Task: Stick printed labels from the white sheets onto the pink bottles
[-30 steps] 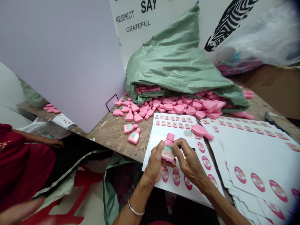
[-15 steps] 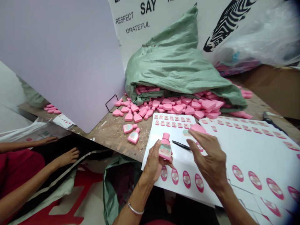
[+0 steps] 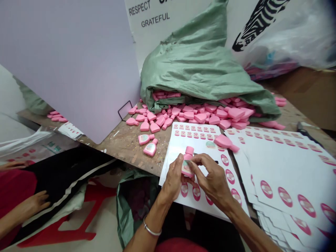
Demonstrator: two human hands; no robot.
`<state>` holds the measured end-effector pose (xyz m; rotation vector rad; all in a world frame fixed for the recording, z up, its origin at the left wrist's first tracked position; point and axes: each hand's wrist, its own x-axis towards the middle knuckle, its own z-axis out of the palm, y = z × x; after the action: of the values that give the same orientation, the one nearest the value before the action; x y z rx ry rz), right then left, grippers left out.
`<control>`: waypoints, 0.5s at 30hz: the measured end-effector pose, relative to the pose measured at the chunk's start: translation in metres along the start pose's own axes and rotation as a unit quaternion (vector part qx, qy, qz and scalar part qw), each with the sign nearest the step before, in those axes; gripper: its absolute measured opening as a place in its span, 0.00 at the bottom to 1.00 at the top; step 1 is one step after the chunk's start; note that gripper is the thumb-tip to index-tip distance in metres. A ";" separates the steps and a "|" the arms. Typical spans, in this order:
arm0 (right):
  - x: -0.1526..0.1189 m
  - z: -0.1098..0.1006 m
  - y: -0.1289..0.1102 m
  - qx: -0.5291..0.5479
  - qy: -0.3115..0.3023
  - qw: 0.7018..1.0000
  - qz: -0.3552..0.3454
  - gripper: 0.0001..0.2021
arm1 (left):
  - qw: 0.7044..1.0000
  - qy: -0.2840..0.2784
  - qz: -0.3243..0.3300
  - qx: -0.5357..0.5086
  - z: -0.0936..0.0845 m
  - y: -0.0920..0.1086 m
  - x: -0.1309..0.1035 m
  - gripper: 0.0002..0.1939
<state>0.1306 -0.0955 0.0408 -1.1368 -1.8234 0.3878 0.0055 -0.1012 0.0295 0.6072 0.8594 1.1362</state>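
Note:
A small pink bottle (image 3: pixel 188 152) stands upright in my left hand (image 3: pixel 172 178), whose thumb and fingers wrap round its sides. A pale green and white label (image 3: pixel 186 168) covers its front. My right hand (image 3: pixel 211 178) has thumb and forefinger pinched together at the label's upper right edge; their tips hide part of it. Under both hands lies a white sticker sheet (image 3: pixel 168 164) with rows of pink stickers. A second pink bottle (image 3: pixel 223 141) rests on its side on the sheet, beside a pale green sticker (image 3: pixel 210 144). A black pen is mostly hidden behind my right hand.
Two labelled pink bottles (image 3: pixel 150 148) lie left of the sheet. A heap of pink bottles (image 3: pixel 201 117) spills from a green sack (image 3: pixel 194 70). More sticker sheets (image 3: pixel 286 168) are at right. A lilac panel (image 3: pixel 78 70) separates a co-worker's hand (image 3: pixel 36 206); a green bag (image 3: pixel 123 203) hangs below.
My right hand has let go of the second bottle, leaving it on the sheet, and has come left to the label on the held bottle. The co-worker's hands have drawn back left.

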 end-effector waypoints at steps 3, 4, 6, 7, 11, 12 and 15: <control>0.001 -0.003 -0.003 0.023 -0.036 0.998 0.053 0.05 | 0.997 -0.032 0.016 0.064 -0.002 0.001 0.001 0.27; 0.002 -0.004 -0.004 0.030 -0.044 0.996 0.068 0.06 | 0.997 -0.045 0.009 0.067 -0.002 0.002 0.001 0.28; 0.005 -0.008 -0.008 0.041 -0.053 0.993 0.093 0.08 | 0.996 -0.066 -0.002 0.053 -0.002 0.003 0.002 0.29; 0.007 -0.009 -0.010 0.049 -0.057 0.992 0.106 0.08 | 0.997 -0.071 -0.006 0.041 -0.001 0.005 0.002 0.29; 0.012 -0.013 -0.015 0.096 -0.068 0.981 0.153 0.09 | 0.998 -0.066 -0.003 0.005 0.002 0.010 0.002 0.29; 0.012 -0.013 -0.015 0.108 -0.071 0.978 0.161 0.10 | 0.998 -0.066 -0.002 -0.003 0.003 0.011 0.001 0.28; 0.013 -0.013 -0.016 0.141 -0.077 0.971 0.179 0.10 | 0.997 -0.073 -0.006 -0.019 0.003 0.013 0.001 0.28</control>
<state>0.1308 -0.0957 0.0650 -1.2593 -1.6227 0.9384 0.0011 -0.0963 0.0414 0.6436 0.7142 1.0809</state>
